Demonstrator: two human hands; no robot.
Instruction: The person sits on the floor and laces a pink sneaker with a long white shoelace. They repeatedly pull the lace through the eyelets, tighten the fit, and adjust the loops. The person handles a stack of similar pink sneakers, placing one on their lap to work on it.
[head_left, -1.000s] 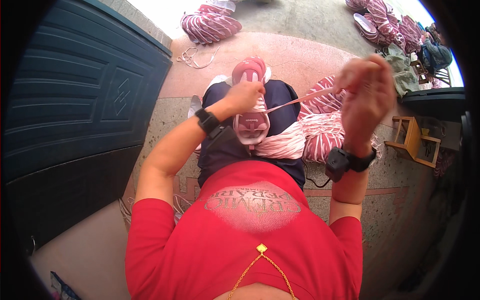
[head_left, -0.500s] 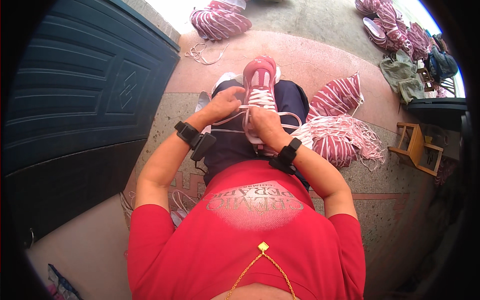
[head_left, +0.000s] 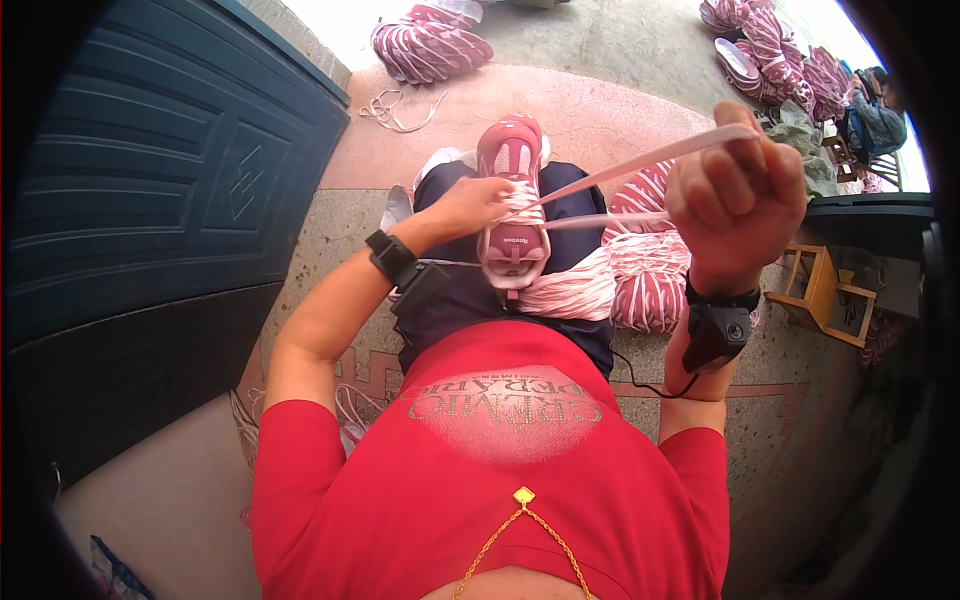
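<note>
A pink sneaker (head_left: 512, 160) with white lacing lies on my lap, its toe pointing away from me. My left hand (head_left: 474, 206) is closed at the laced part, its fingers pressed on the laces; its fingertips are partly hidden. My right hand (head_left: 738, 195) is raised to the right in a fist around a pale pink shoelace (head_left: 630, 168). Two taut strands run from the sneaker to that fist. Beside the sneaker's heel, on my right thigh, lies a bundle of pale laces (head_left: 568, 290).
Right of my legs lie bundled pink shoe uppers (head_left: 645, 300) tied with laces. Another bundle (head_left: 432, 45) and a loose lace (head_left: 400, 108) are on the floor ahead. A wooden stool (head_left: 825, 295) stands at right, a dark blue door (head_left: 170, 170) at left. A person (head_left: 875, 120) sits far right.
My right hand has moved from the sneaker up and out to the right, drawing the shoelace taut. My left hand has moved right onto the lacing.
</note>
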